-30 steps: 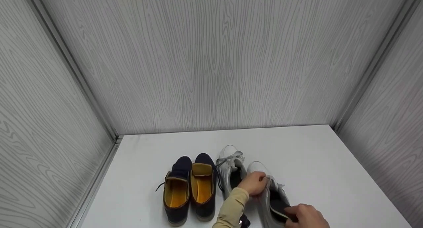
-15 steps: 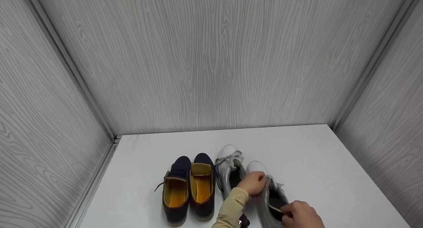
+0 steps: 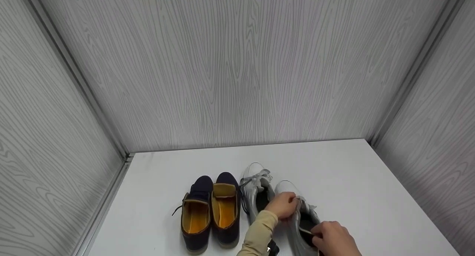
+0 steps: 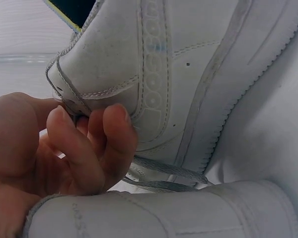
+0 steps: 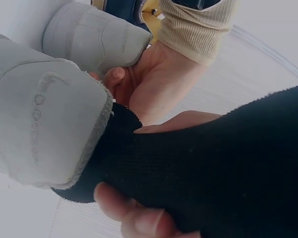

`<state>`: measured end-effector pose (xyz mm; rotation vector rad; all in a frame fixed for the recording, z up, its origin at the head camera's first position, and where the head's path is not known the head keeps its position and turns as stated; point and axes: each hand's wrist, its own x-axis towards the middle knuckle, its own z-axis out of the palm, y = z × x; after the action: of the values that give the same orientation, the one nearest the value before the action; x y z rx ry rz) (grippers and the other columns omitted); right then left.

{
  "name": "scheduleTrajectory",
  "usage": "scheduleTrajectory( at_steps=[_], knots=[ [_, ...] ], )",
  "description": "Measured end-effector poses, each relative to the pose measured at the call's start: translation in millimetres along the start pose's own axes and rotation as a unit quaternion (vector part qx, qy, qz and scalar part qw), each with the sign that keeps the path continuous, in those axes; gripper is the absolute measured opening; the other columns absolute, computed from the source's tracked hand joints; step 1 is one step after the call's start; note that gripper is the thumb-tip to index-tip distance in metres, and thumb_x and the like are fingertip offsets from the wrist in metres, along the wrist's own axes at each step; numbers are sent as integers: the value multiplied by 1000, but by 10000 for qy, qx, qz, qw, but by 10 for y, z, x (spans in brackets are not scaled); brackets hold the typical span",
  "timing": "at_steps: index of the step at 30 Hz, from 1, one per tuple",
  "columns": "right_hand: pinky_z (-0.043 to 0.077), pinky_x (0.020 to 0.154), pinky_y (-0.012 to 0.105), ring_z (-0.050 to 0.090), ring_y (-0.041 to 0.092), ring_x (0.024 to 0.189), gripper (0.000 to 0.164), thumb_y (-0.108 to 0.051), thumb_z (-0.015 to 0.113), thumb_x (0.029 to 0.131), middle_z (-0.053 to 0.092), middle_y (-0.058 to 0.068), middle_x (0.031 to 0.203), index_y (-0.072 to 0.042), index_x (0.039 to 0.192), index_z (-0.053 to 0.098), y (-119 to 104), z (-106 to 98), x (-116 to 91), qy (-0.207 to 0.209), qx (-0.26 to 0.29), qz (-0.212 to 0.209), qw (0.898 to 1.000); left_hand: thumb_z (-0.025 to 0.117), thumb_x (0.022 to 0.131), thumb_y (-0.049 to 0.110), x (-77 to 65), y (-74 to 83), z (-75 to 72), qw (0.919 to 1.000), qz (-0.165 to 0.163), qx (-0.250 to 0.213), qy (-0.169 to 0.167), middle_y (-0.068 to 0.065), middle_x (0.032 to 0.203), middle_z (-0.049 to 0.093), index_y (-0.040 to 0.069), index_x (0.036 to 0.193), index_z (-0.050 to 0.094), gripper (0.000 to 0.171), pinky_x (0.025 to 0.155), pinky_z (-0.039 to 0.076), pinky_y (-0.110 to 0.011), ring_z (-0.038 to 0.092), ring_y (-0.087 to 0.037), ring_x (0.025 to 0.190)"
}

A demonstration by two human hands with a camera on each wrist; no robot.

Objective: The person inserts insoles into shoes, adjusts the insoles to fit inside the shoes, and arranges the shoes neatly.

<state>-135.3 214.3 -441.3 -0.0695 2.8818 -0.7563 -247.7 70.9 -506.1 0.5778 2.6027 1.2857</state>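
A white lace-up sneaker stands at the right of the row, toe away from me. My left hand grips it by the laces, with the fingertips curled at the lace edge in the left wrist view. My right hand pinches a black insole between thumb and fingers. Its front part is inside this sneaker's opening, and the rest sticks out past the heel. The matching white sneaker stands just left, partly hidden by my left forearm.
A pair of dark navy shoes with yellow-orange linings, the left one and the right one, stands left of the sneakers on the white tabletop. Grey wood-patterned panels enclose the back and both sides.
My right hand has moved slightly forward and left with the insole, closer over the sneaker's opening. My left hand keeps its hold on the laces. The head view has shifted a little.
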Motion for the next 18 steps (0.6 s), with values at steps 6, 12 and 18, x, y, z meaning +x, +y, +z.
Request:
scheduleTrajectory(
  at_steps=[6, 12, 18],
  knots=[
    [48, 62, 42, 60, 19, 68, 14, -8, 69, 69, 67, 1, 79, -16, 79, 73, -9, -33, 46, 141, -174, 156, 9996, 47, 94, 17, 1, 17, -5, 10000, -4, 60, 17, 3, 58, 40, 14, 68, 44, 27, 45, 36, -24, 42, -11, 46],
    [47, 58, 41, 57, 17, 64, 11, -9, 68, 68, 66, -1, 75, -17, 75, 72, -25, -2, 76, 232, -223, 99, 9994, 48, 93, 17, 7, 10, 7, 9996, 116, 254, 56, 3, 59, 41, 14, 68, 45, 26, 50, 36, -23, 42, -11, 50],
    [45, 55, 40, 55, 17, 60, 10, -9, 69, 67, 63, -2, 71, -18, 70, 71, -25, 70, 129, 422, -236, 19, 9988, 49, 93, 17, 28, -11, 8, 9985, 226, 470, 169, 3, 62, 44, 13, 68, 48, 25, 55, 37, -23, 44, -11, 56]
  ],
)
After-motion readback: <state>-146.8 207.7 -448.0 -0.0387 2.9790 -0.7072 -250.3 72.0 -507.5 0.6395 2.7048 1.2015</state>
